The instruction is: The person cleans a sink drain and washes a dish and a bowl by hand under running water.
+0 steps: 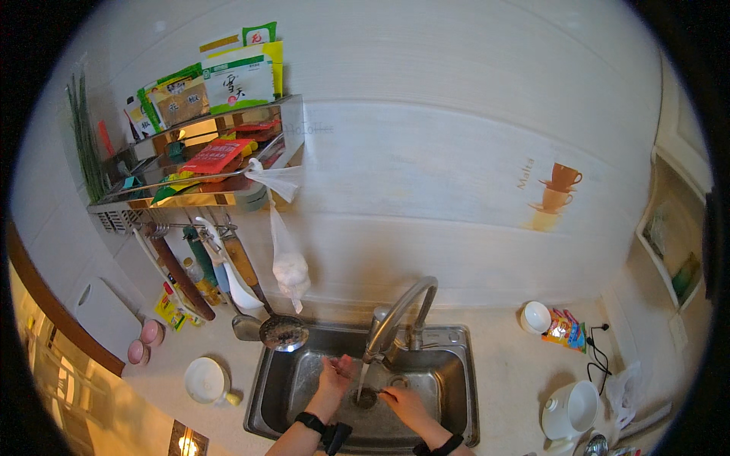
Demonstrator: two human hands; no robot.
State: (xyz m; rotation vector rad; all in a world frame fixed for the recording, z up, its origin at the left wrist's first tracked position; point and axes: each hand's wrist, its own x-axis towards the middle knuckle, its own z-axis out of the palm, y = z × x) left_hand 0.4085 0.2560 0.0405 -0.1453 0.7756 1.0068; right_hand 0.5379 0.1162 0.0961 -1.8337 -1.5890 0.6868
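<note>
A stainless steel sink lies before me, and water runs from its curved faucet in a thin stream. To the left of the stream is my left hand, palm turned up, fingers apart and holding nothing. Just right of the stream, low over the basin, my right hand has its fingers bent around or near a small dark thing by the drain. Whether it grips that thing I cannot tell. Both wrists wear black bands.
Left of the sink are a white pot and pink cups. A ladle, a skimmer and other utensils hang under a metal rack. A white bowl, snack packets and a white appliance stand at the right.
</note>
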